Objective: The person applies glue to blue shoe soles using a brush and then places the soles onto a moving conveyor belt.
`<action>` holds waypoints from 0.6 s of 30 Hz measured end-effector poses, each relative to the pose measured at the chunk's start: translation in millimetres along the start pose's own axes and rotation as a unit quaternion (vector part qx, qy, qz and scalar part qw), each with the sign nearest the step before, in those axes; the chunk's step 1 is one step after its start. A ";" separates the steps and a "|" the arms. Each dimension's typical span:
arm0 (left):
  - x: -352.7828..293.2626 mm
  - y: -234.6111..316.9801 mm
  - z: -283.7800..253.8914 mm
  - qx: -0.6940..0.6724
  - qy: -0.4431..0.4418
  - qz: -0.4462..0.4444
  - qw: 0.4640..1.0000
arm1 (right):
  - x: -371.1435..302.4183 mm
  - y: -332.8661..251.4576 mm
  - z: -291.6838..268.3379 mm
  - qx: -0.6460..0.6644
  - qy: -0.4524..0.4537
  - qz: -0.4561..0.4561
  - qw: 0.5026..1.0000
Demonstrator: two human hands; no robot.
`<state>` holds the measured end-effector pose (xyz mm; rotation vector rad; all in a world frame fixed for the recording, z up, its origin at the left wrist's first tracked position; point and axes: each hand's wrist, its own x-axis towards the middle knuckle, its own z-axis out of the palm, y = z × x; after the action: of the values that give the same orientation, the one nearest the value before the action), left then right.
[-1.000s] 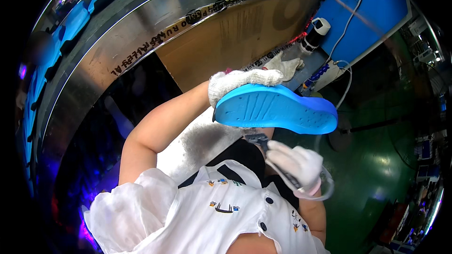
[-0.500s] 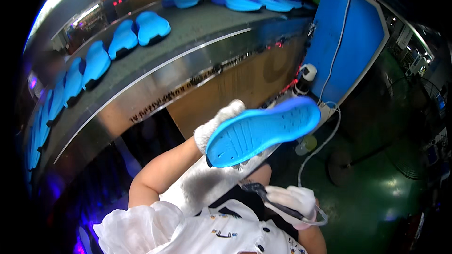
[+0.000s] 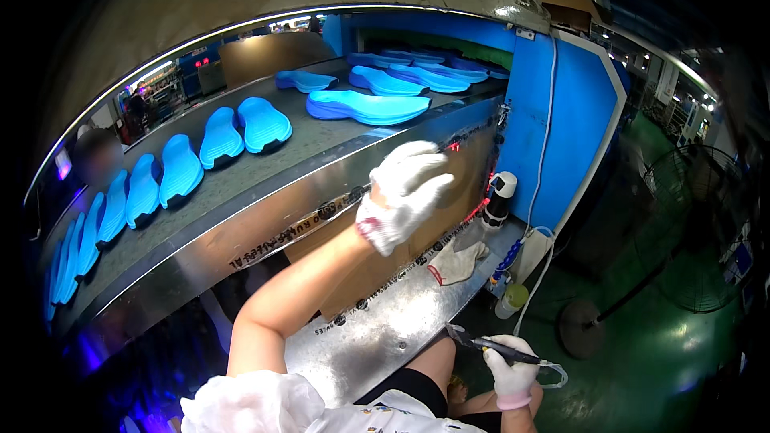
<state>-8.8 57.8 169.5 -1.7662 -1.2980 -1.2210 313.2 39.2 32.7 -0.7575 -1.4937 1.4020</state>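
Okay, left hand (image 3: 399, 192) first: white knit glove, fingers loosely spread and a bit curled, nothing seen in it. Nearest blue sole (image 3: 369, 108) lies on the dark belt (image 3: 313, 148) just beyond those fingers, long side facing them, no contact seen. More blue soles (image 3: 223, 136) sit to the left of that hand along the belt, others farther beyond it. Right hand (image 3: 512, 377), gloved too, lower and to the right, grips a black pen-shaped tool (image 3: 513, 353) by the barrel; tip points left, clear tube (image 3: 563, 373) loops off on the hand's right side. Spare glove (image 3: 459, 263) lies between the hands on the metal shelf (image 3: 353, 361).

Handling, judged by looks: nearest sole is probably moulded foam, so light, springy, stiff enough to keep shape one-handed. Not fragile, though a hard pinch might dent it. Smooth surface could slip a little under knit fabric. Best hold: across the narrow waist, thumb on one sidewall, fingers on the other. Tool likely light and rigid; mid-barrel suits, since the tube may tug at its rear.
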 end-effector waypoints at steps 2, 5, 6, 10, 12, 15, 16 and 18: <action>38.5 5.8 9.6 0.093 -0.115 0.051 0.988 | 1.7 -2.6 1.0 0.013 0.022 0.023 0.999; 65.8 -7.9 38.5 0.248 -0.251 0.050 0.934 | 1.4 -3.2 11.3 -0.028 -0.004 -0.008 1.000; 73.8 -9.1 46.4 0.280 -0.278 0.026 0.918 | 1.4 -1.1 12.0 -0.042 -0.007 -0.034 0.999; 83.6 -30.9 49.3 0.378 -0.405 -0.101 0.826 | 1.1 0.2 5.5 -0.041 -0.017 -0.008 0.999; 57.8 -61.5 35.2 0.431 -0.387 -0.038 0.814 | 1.3 -2.1 -1.3 -0.077 0.013 -0.017 0.997; 59.0 -31.7 18.4 0.421 -0.382 -0.097 0.817 | 2.7 4.1 -16.2 -0.057 0.046 -0.017 0.997; 43.2 -35.8 8.9 0.437 -0.332 -0.062 0.834 | 2.0 4.4 -17.3 -0.050 0.049 -0.014 0.997; 37.3 -33.9 -17.2 0.416 -0.363 -0.038 0.833 | 0.4 5.8 -17.4 -0.022 0.043 0.002 0.999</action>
<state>-42.9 67.6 209.2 -1.5001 -1.9255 0.1308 328.0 47.6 25.8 -0.8396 -1.4616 1.3267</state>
